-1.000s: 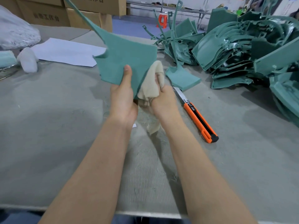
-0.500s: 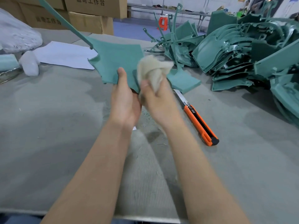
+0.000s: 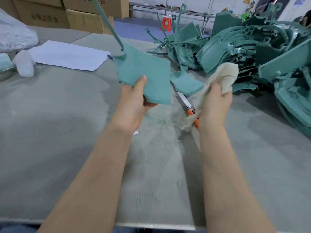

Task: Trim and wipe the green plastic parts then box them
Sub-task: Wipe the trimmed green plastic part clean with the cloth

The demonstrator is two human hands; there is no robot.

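two hands are busy, both up off the surface (image 3: 58, 123). my left hand (image 3: 133, 105) grips the green part (image 3: 148, 73) by its near edge, thumb on top and fingers curled underneath. the flat panel tilts toward me and the thin stem points up and away. my right hand (image 3: 213, 105) has its fingers closed round a bunched cloth (image 3: 225, 76), just right of the part and not touching it, with a tail of cloth hanging down. i judge this to be the wiping step. the knife (image 3: 185, 101) lies on the surface between my hands, partly hidden by the cloth. next i'd bring the cloth onto the panel, or, if it's clean, carry the part to a box. the cardboard boxes (image 3: 80, 21) stand far left, and i can't see an open one. the pile of green parts (image 3: 252, 52) sits far right.
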